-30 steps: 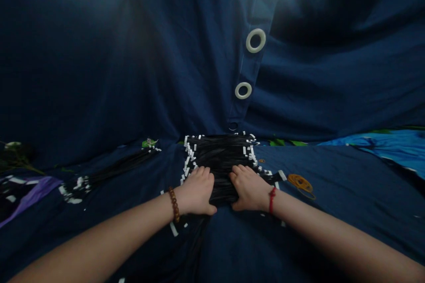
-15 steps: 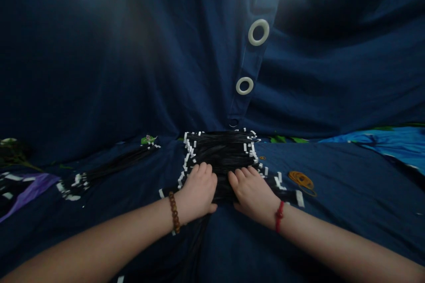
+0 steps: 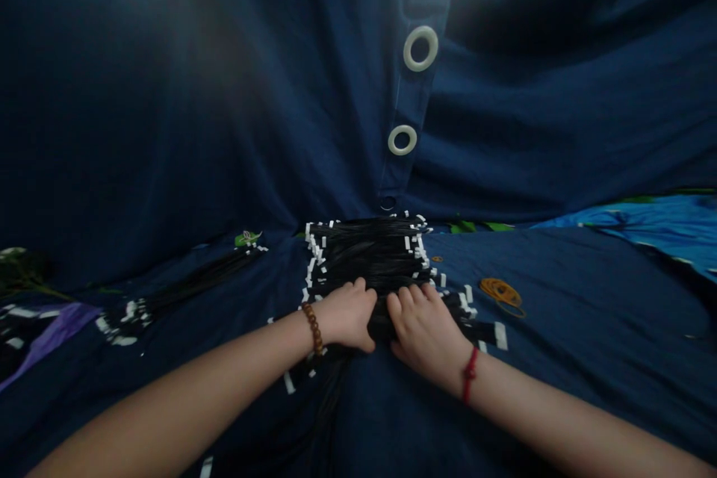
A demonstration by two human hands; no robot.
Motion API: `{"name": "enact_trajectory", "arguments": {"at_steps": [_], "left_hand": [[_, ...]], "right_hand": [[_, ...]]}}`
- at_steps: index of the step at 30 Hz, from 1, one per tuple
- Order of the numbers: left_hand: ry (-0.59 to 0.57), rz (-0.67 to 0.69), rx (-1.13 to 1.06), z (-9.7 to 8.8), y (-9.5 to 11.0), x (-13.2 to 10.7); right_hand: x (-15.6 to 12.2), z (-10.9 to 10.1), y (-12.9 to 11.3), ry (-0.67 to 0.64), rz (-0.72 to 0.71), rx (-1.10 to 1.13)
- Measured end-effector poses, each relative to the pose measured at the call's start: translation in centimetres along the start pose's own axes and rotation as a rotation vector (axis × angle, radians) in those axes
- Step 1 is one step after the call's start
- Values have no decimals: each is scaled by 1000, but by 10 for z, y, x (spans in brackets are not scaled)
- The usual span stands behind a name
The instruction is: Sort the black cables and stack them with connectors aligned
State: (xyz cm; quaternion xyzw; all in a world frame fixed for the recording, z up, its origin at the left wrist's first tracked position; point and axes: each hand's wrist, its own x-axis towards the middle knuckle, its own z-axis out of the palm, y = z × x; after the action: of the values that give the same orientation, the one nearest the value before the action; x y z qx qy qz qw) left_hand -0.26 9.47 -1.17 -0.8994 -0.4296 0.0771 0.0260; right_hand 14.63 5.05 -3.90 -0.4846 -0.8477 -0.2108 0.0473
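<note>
Head camera feed, and from my remote seat I read the fingers first. The left hand has its fingers curled shut over a bundle of black strands, with the thumb tucked below. The right hand sits just beside it, its fingers slightly spread but bent closed on the same strands. The bundle lies flat between and ahead of both hands, a dense, glossy, roughly square mass of fine straight fibres. Small white tabs line its two side edges, and a dark tail of strands runs down below the hands.

A bead bracelet of brown wood circles the left wrist, and a thin red cord ties around the right. Nearby, a tangle of orange rubber bands lies to the right, and a thinner bundle of black strands lies to the left, its white tabs gathered at one end. Beyond that is a purple cloth.

Everything rests on rumpled navy fabric, which rises behind as a hanging navy curtain with white eyelet rings. A bright blue printed cloth lies at the far right.
</note>
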Motion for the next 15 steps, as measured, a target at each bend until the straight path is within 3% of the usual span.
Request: {"name": "enact_trajectory", "arguments": {"at_steps": [8, 15], "left_hand": [[108, 15, -7, -2, 22, -2], [96, 120, -82, -18, 32, 13]], "right_hand": [[-2, -29, 42, -131, 3, 112], [1, -34, 98, -215, -184, 304]]}}
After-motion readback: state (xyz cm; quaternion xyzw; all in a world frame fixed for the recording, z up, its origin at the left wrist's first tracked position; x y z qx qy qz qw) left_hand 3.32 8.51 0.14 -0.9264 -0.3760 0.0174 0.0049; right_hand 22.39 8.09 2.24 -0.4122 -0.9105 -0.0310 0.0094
